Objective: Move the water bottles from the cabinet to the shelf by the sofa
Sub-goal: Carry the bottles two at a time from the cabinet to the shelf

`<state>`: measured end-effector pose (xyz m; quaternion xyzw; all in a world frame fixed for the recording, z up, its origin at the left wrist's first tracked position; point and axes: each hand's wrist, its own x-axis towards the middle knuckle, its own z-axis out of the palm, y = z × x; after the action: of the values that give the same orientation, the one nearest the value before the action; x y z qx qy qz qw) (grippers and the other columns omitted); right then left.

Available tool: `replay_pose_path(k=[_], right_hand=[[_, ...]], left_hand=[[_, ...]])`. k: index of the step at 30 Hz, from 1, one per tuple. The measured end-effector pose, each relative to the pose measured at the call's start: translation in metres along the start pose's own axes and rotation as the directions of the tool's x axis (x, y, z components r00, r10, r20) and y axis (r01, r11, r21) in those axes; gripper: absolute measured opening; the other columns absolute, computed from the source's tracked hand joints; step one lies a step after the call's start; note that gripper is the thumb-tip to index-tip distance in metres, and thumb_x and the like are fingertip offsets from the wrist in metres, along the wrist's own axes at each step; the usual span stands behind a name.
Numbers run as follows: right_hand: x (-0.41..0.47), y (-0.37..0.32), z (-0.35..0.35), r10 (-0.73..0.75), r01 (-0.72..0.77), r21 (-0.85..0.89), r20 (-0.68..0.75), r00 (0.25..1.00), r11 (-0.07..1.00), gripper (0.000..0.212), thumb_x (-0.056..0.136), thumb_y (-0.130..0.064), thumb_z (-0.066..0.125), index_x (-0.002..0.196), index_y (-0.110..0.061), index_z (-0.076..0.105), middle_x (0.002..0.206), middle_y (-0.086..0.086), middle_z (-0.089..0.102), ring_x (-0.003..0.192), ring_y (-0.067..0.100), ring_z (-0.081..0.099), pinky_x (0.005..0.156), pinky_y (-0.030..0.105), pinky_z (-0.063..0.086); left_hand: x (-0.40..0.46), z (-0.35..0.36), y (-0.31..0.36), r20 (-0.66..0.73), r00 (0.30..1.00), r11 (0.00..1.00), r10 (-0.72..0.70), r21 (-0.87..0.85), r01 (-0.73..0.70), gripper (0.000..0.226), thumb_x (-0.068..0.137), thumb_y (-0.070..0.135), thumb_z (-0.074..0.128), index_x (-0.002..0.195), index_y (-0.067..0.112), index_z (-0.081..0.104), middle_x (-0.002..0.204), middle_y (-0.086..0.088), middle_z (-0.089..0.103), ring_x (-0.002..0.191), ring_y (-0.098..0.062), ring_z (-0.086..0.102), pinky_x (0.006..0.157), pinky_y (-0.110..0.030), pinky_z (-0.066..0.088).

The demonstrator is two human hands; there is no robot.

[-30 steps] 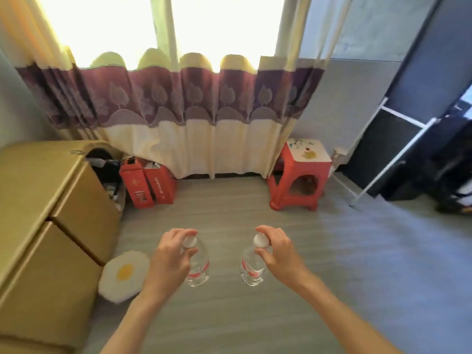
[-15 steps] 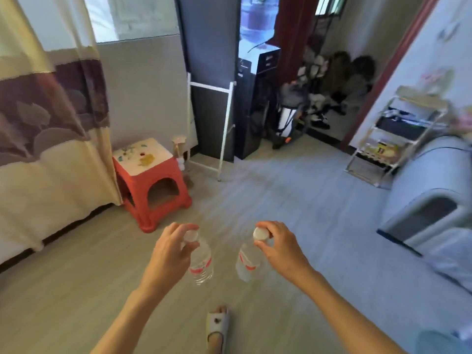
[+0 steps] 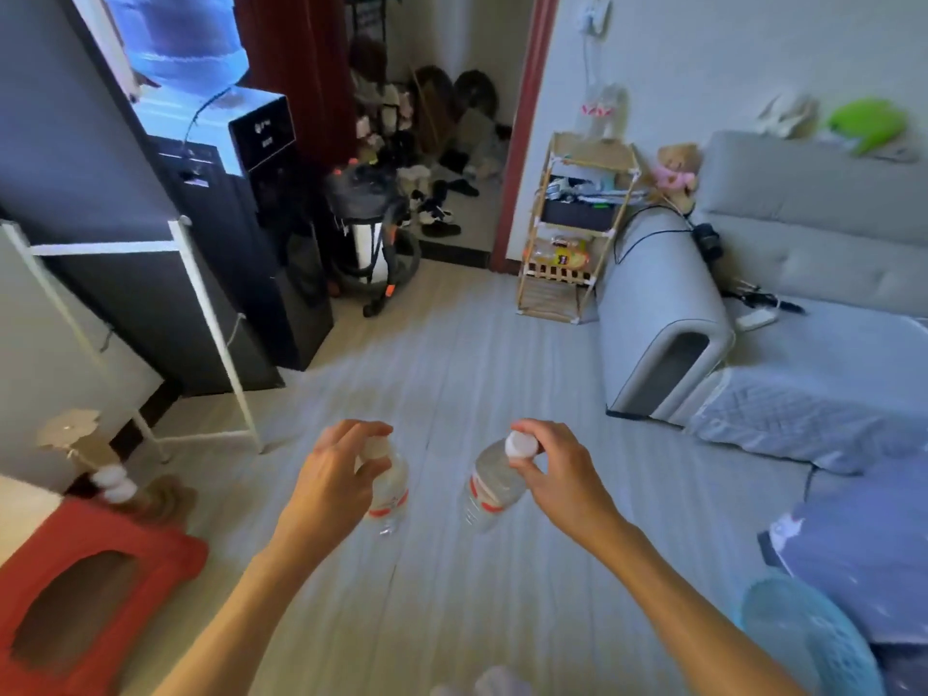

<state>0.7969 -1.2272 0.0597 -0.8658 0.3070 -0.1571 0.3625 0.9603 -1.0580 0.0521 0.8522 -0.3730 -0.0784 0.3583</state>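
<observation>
A red stool (image 3: 75, 590) sits at eight o'clock, and a white metal frame (image 3: 201, 313) leans against a dark cabinet at ten. Behind it a water dispenser (image 3: 221, 143) carries a blue jug, with a bin (image 3: 369, 233) at eleven o'clock by the doorway. The bare grey floor (image 3: 452, 354) runs open from the hands toward the wooden shelf (image 3: 577, 228) at one o'clock, which stands just beside the grey sofa (image 3: 753, 283) arm. The left hand (image 3: 336, 487) curls round the neck of the left bottle (image 3: 389, 487); the right hand (image 3: 562, 477) pinches the right bottle (image 3: 489, 487) at its white cap. Both bottles are clear plastic with red-banded labels, hanging low at six o'clock, well apart from the shelf.
</observation>
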Motion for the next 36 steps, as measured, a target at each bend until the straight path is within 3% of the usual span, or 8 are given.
replay_pose_path(k=[6,12,21,28,36], right_hand=[[0.123,0.051,-0.017,0.09,-0.09,-0.001,-0.041,0.995,0.996,0.033,0.084,-0.01,0.06,0.116,-0.014,0.056,0.103,-0.005,0.048,0.102,0.015,0.049,0.092,0.02,0.034],[0.261,0.097,-0.061,0.105,-0.108,-0.036,-0.071,0.992,0.993,0.035,0.081,-0.007,0.062,0.116,-0.009,0.057,0.111,0.005,0.056,0.111,0.022,0.05,0.084,0.011,0.027],[0.452,0.146,-0.119,0.077,-0.088,-0.069,-0.145,0.986,0.994,0.032,0.085,-0.005,0.057,0.117,-0.006,0.055,0.118,0.01,0.056,0.116,0.023,0.046,0.085,0.008,0.024],[0.605,0.194,-0.146,0.133,-0.15,-0.086,-0.177,0.975,0.985,0.033,0.089,-0.01,0.053,0.122,-0.008,0.051,0.121,0.01,0.052,0.115,0.023,0.047,0.086,0.01,0.025],[0.758,0.224,-0.205,0.159,-0.199,-0.113,-0.291,0.944,0.974,0.034,0.088,-0.008,0.055,0.121,-0.007,0.051,0.121,0.011,0.052,0.117,0.024,0.045,0.087,0.009,0.024]], left_hand=[[0.136,0.055,0.01,0.062,0.997,0.999,0.039,-0.019,-0.038,0.031,0.081,0.006,0.062,0.109,0.017,0.059,0.099,0.007,0.047,0.099,-0.018,0.051,0.083,-0.023,0.039],[0.28,0.102,0.043,0.17,0.982,0.996,0.083,-0.041,-0.077,0.029,0.083,0.008,0.061,0.11,0.019,0.058,0.104,0.008,0.049,0.103,-0.015,0.049,0.085,-0.02,0.038],[0.486,0.142,0.086,0.13,0.981,0.988,0.144,-0.068,-0.136,0.03,0.081,0.003,0.061,0.108,0.016,0.059,0.096,0.008,0.048,0.092,-0.014,0.046,0.079,-0.023,0.035],[0.663,0.197,0.098,0.205,0.955,0.977,0.214,-0.069,-0.204,0.029,0.083,0.009,0.06,0.111,0.018,0.058,0.098,0.008,0.048,0.095,-0.014,0.051,0.08,-0.022,0.041],[0.853,0.239,0.146,0.236,0.905,0.934,0.355,-0.118,-0.336,0.028,0.082,0.008,0.062,0.108,0.016,0.06,0.101,0.009,0.048,0.09,-0.008,0.045,0.074,-0.011,0.034]])
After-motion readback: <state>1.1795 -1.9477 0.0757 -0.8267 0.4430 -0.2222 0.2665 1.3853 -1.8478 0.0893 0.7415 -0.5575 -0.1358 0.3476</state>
